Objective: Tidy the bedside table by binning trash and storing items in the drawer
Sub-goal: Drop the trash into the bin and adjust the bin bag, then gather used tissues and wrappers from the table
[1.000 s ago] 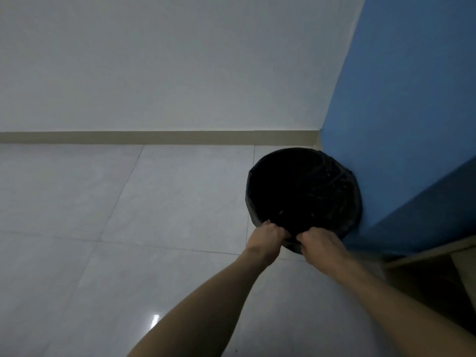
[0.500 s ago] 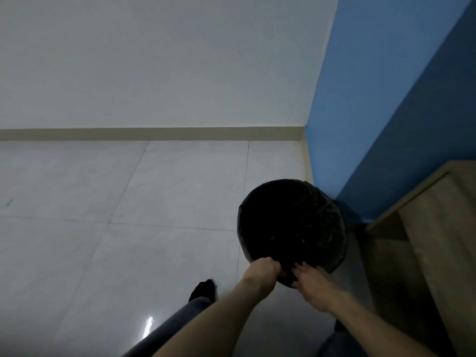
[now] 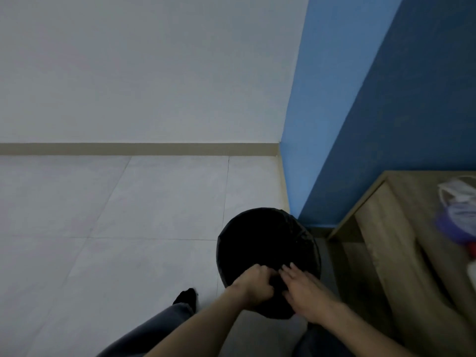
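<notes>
A round black bin (image 3: 262, 243) lined with a black bag stands on the tiled floor beside the blue wall. My left hand (image 3: 253, 283) is closed on the bin's near rim. My right hand (image 3: 304, 287) lies over the rim just to the right of it, fingers spread and loose. The wooden bedside table (image 3: 401, 228) is at the right edge. On its top sit blurred items: a white and purple thing (image 3: 458, 212) and something red and white (image 3: 472, 253) at the frame's edge. No drawer shows.
Pale floor tiles (image 3: 128, 228) stretch left of the bin up to a beige skirting board and white wall. My trouser legs and a dark-socked foot (image 3: 186, 297) are below, close to the bin. The bin sits in the gap between me and the table's side.
The bin has come nearer to me and lower in view. The bedside table has come into sight at the right. My right hand has loosened from a grip to spread fingers.
</notes>
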`<move>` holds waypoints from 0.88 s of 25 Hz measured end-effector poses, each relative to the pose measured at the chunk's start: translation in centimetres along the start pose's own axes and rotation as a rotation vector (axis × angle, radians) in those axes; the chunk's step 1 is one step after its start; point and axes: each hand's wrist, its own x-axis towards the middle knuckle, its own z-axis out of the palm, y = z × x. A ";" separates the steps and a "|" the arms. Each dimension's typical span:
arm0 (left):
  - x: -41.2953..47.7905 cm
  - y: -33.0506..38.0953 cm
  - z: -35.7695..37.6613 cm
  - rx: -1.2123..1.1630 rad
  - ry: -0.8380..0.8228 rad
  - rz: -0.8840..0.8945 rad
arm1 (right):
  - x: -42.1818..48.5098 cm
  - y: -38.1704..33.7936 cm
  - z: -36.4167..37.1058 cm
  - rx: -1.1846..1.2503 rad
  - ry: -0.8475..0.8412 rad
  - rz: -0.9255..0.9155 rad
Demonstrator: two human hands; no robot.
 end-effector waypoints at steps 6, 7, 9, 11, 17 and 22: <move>2.3 10.9 -1.6 -0.343 0.161 0.193 | -7.2 5.2 -7.0 0.000 0.637 0.097; 2.6 13.2 -1.0 -0.397 0.146 0.208 | -9.3 6.2 -7.6 0.020 0.734 0.139; 3.3 17.2 0.7 -0.518 0.078 0.179 | -13.4 8.0 -8.2 0.031 0.863 0.278; 4.3 20.4 2.9 -0.687 0.004 0.050 | -17.2 10.1 -7.5 -0.025 0.893 0.435; 3.3 27.2 5.8 -0.763 -0.036 -0.019 | -20.7 14.3 -2.7 0.046 0.607 0.733; 4.5 28.0 7.0 -0.817 -0.029 -0.035 | -20.2 15.4 -2.0 0.054 0.613 0.737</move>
